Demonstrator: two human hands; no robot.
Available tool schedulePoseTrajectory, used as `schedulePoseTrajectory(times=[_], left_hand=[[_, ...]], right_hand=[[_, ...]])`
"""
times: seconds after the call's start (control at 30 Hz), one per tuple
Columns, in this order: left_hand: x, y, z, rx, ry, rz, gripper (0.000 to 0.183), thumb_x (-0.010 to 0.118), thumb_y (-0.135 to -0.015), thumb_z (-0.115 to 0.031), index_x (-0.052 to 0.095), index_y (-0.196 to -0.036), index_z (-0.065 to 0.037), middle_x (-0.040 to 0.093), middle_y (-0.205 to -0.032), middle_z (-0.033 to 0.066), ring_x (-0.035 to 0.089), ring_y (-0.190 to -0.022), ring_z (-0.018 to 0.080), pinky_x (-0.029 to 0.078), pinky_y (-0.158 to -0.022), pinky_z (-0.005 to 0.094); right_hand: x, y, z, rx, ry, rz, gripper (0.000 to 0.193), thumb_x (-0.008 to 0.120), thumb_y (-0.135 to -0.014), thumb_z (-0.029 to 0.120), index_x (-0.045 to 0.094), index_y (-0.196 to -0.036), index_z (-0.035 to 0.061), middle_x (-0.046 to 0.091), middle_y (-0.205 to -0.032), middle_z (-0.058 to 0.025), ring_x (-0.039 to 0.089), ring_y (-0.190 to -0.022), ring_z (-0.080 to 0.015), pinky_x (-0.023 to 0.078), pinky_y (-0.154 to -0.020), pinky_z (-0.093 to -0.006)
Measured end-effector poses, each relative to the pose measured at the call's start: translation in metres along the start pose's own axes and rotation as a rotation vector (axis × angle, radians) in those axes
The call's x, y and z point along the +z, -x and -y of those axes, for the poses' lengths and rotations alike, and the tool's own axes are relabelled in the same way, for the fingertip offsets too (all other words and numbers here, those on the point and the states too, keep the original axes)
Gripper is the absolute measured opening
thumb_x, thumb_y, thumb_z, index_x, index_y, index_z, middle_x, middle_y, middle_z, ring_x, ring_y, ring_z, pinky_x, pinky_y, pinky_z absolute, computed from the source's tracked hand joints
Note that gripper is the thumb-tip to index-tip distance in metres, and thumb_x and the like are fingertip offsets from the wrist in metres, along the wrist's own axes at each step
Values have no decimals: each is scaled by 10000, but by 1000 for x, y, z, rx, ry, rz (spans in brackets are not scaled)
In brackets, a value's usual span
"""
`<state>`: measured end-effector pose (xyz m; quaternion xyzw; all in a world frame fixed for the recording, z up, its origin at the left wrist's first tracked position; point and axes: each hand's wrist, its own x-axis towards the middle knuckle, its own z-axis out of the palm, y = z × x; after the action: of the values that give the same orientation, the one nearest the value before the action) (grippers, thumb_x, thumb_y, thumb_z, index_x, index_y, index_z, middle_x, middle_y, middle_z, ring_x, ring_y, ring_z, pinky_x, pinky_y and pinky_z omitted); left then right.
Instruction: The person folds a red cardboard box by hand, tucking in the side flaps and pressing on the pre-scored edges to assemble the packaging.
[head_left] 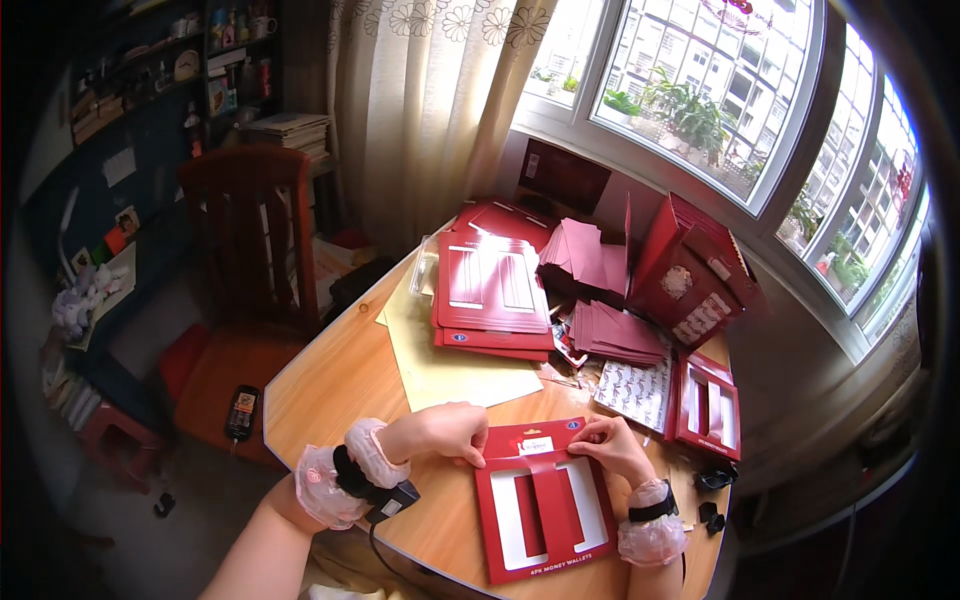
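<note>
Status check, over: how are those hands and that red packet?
Left hand: fingers at upper left of red packet. Right hand: fingers at its upper right. Its white windows face up. Red stack lies beyond, not over it.

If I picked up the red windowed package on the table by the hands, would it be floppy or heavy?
The red package would probably be fairly stiff, since its outer edges look straight and its face flat. It's likely light, because it looks like thin card. The narrow strips beside its big windows might bend.

smooth wooden tabletop (pixel 340 375), smooth card package (pixel 553 500), glossy card stack (pixel 492 320), matt paper sheet (pixel 445 378), cloth curtain (pixel 420 110)
</note>
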<state>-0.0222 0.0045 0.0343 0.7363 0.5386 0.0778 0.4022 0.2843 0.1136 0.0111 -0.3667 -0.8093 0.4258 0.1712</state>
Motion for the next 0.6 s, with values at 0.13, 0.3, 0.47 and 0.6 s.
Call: schedulePoseTrajectory(times=[0.13,0.3,0.47,0.6], left_hand=[[-2,-1,1,-2,24,24,228,798,-840,-210,741,-831,11,723,-693,83,698,-646,169,525,-617,329],[-2,0,4,16,37,22,224,793,-840,-217,745,-823,1,722,-681,75,698,-634,166,525,-609,323],[-3,0,10,13,33,41,222,792,-831,-232,759,-824,-13,732,-688,56,702,-639,139,530,-605,299],[-5,-5,7,-23,92,81,215,790,-829,-230,762,-820,-17,735,-695,49,702,-644,129,535,-614,290]], right_hand=[[0,2,3,34,-12,-13,166,851,-777,143,784,-865,21,506,-726,2,440,-680,-98,373,-603,-266],[-3,14,29,-167,245,-229,180,836,-787,140,724,-853,15,565,-749,-65,529,-662,-210,449,-620,-325],[28,46,91,94,670,-64,355,726,-896,364,647,-814,27,692,-798,-173,692,-730,-354,537,-653,-448],[67,51,84,54,801,66,351,717,-861,357,627,-869,19,708,-822,-198,703,-750,-361,555,-669,-471]])
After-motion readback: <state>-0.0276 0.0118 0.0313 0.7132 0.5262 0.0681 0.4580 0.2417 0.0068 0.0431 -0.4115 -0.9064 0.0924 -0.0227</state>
